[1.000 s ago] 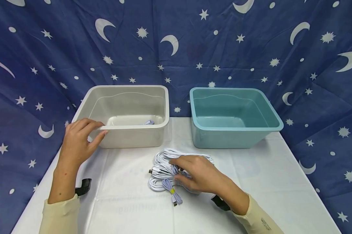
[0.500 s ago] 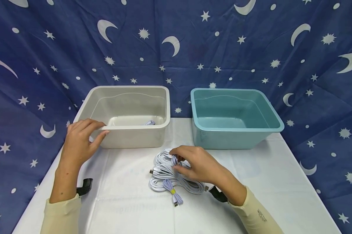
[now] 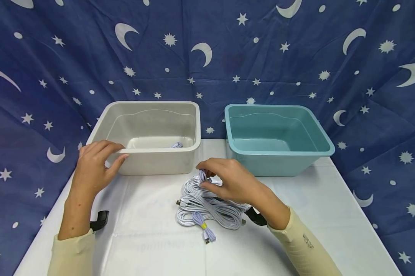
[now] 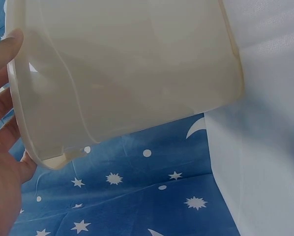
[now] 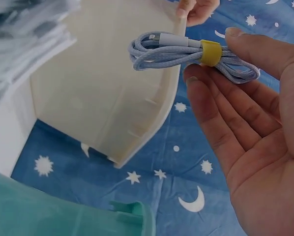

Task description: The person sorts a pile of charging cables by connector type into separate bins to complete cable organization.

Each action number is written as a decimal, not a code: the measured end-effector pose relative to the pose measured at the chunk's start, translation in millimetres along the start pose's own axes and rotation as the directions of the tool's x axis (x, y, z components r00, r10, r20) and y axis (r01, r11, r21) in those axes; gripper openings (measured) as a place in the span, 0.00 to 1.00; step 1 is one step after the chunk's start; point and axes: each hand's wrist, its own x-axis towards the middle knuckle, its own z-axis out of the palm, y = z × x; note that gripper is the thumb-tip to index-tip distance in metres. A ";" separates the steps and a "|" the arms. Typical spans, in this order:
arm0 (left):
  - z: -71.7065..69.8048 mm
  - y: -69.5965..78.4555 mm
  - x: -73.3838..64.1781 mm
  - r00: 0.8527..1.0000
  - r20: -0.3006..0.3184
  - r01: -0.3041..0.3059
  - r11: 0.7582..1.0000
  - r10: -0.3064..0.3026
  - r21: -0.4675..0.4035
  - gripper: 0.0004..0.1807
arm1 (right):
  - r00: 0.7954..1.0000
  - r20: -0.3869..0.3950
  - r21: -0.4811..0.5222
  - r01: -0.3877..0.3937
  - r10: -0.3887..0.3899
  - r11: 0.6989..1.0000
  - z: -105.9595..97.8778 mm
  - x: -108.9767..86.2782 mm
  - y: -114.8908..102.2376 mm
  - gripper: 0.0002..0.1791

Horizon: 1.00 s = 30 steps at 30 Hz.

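Between thumb and fingers, my right hand [image 3: 229, 180] pinches a coiled light purple-blue charging cable [image 5: 171, 53] bound with a yellow strap [image 5: 211, 53]. It is raised above a heap of white coiled cables [image 3: 211, 207] on the table. My left hand [image 3: 95, 165] grips the near left rim of the off-white bin [image 3: 155, 163], thumb outside and fingers over the edge, as the left wrist view also shows. Inside that bin lies another purple-blue cable [image 3: 177, 145]. In front of the heap rests one more purple cable [image 3: 203, 226] with a yellow strap.
A teal bin [image 3: 262, 165] stands at the back right, beside the off-white one. Both sit on a white-covered table [image 3: 152, 245]. Behind them hangs a blue curtain [image 3: 228, 53] with moons and stars.
My right hand has lifted the bundled cable up off the white heap, slightly to the left and toward the bins. The left hand keeps its hold on the rim.
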 end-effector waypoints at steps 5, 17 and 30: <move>0.0 -0.3 0.4 1.000 -0.017 -0.020 1.000 0.020 -0.014 0.14 | 1.000 -0.004 -0.025 0.007 -0.007 1.000 -8.1 10.5 1.7 0.19; 1.0 -1.4 -0.8 1.000 -0.010 -0.017 1.000 0.016 -0.019 0.14 | 0.991 -0.123 0.027 0.054 -0.050 0.998 -19.9 35.6 9.1 0.19; -1.5 -0.4 0.4 1.000 -0.013 -0.025 0.999 0.024 -0.027 0.14 | 0.969 -0.242 0.054 0.068 -0.053 0.996 -22.7 66.4 18.4 0.20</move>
